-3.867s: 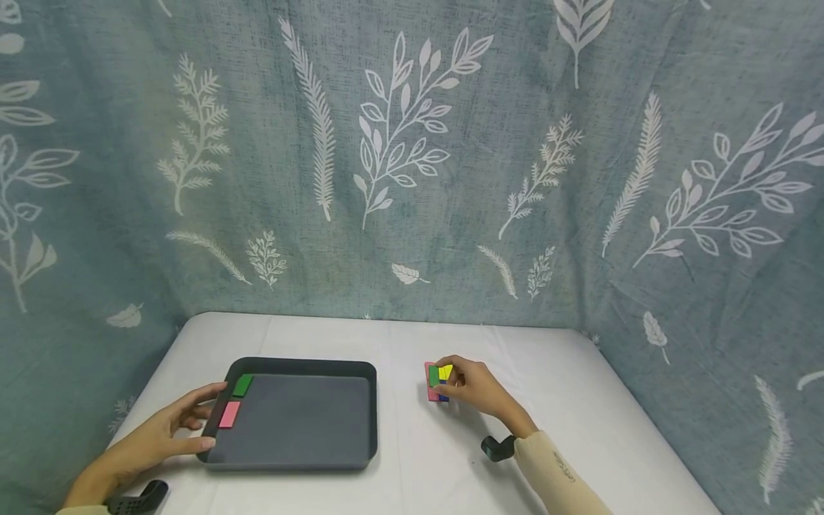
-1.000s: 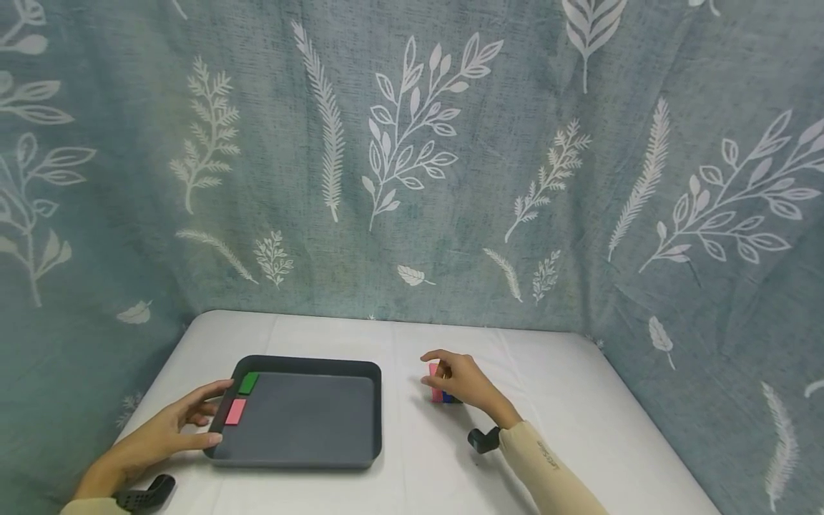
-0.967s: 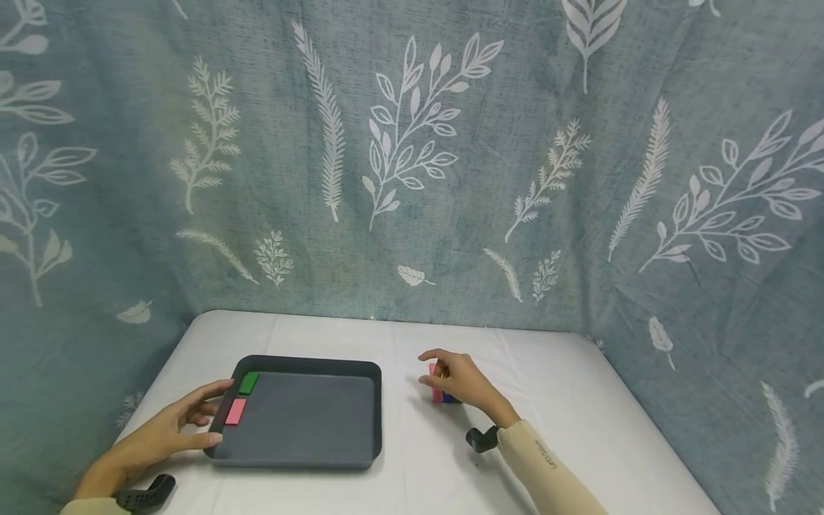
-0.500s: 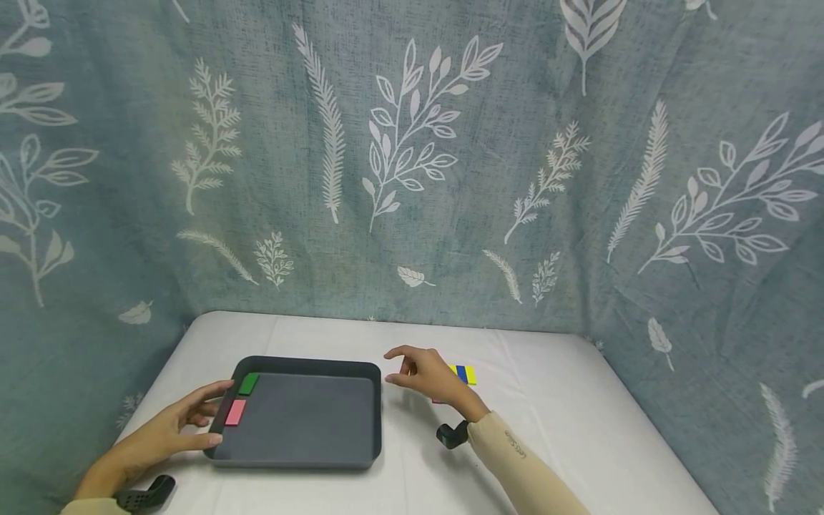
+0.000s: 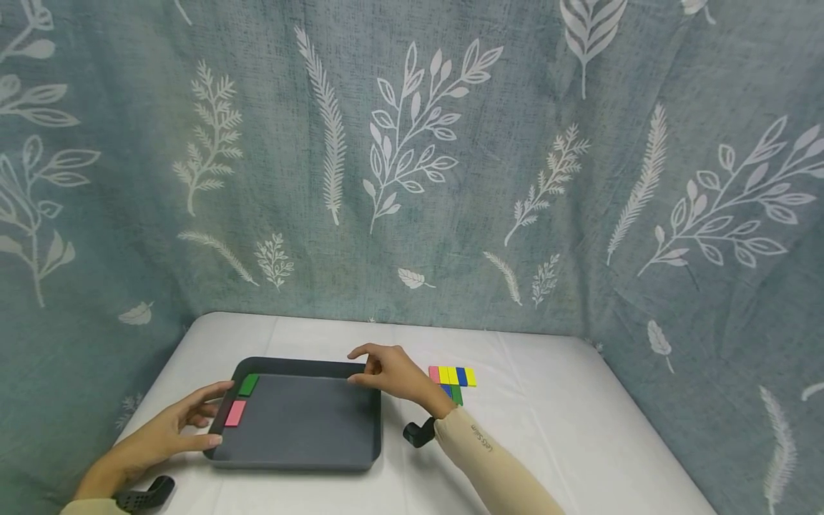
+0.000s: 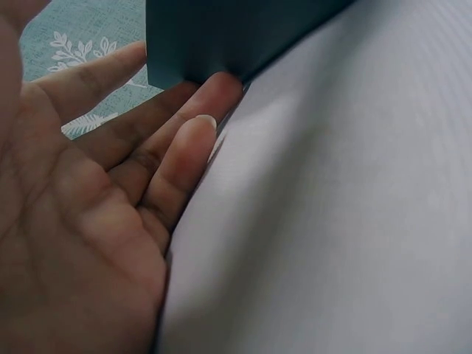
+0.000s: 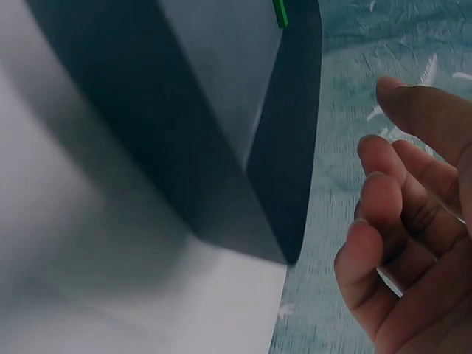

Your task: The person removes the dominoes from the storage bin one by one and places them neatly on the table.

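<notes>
A dark grey tray (image 5: 302,461) lies on the white table, with a green tile (image 5: 248,385) and a pink tile (image 5: 234,413) along its left side. My left hand (image 5: 174,429) rests against the tray's left edge, index fingertip and thumb tip at the rim. In the left wrist view, its fingers (image 6: 184,158) touch the outer wall, barely bent. My right hand (image 5: 395,372) hovers over the tray's back right corner, thumb and index finger apart. Nothing shows between its loosely curled fingers (image 7: 380,195) in the right wrist view.
Right of the tray, a cluster of small tiles lies on the table: a pink tile (image 5: 434,374), yellow tiles (image 5: 444,375), blue tiles (image 5: 461,376) and a green tile (image 5: 456,395). My right wrist partly covers it. A leaf-patterned curtain (image 5: 412,179) stands behind the table.
My right hand has moved left from above the tile cluster to the tray's right edge, uncovering most of the tiles. The left hand and the tray's tiles stay as they were.
</notes>
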Demonstrator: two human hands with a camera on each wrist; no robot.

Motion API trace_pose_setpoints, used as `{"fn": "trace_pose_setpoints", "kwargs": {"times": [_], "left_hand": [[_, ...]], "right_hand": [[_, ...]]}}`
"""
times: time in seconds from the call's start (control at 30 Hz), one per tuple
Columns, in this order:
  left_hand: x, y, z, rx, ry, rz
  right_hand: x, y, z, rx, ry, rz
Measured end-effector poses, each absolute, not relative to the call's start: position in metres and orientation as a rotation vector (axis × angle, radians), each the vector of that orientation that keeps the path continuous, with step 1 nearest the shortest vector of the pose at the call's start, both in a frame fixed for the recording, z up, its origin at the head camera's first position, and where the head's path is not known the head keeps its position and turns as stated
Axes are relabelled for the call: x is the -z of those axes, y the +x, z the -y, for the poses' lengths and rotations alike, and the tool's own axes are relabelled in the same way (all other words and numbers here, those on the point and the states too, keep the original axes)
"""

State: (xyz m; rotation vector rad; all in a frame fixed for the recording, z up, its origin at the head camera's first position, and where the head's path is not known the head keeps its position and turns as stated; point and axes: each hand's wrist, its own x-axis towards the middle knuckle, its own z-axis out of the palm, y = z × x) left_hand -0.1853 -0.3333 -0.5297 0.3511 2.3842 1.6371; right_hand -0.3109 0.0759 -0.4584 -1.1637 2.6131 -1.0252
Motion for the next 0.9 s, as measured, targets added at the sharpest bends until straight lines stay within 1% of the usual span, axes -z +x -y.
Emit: {"fn": "trace_pose_setpoints", "kwargs": {"times": [0.37, 0.53, 0.7, 0.9], "left_hand": [[0.528, -0.185, 0.332, -1.622, 0.324, -2.381], [0.529, -0.183, 0.331, -1.632, 0.325, -2.378], [0.528, -0.183, 0.331, -1.643, 0.320, -2.367], [0.529, -0.183, 0.329, -1.632, 0.298, -2.370]], "right_hand": [[0.468, -0.305, -0.034, 0.968, -1.228, -2.586], [0.465, -0.300, -0.018, 0.924, -1.249, -2.570], [0.463, -0.298, -0.004, 0.884, -1.277, -2.553], [0.472, -0.300, 0.010, 0.836, -1.282, -2.569]]}}
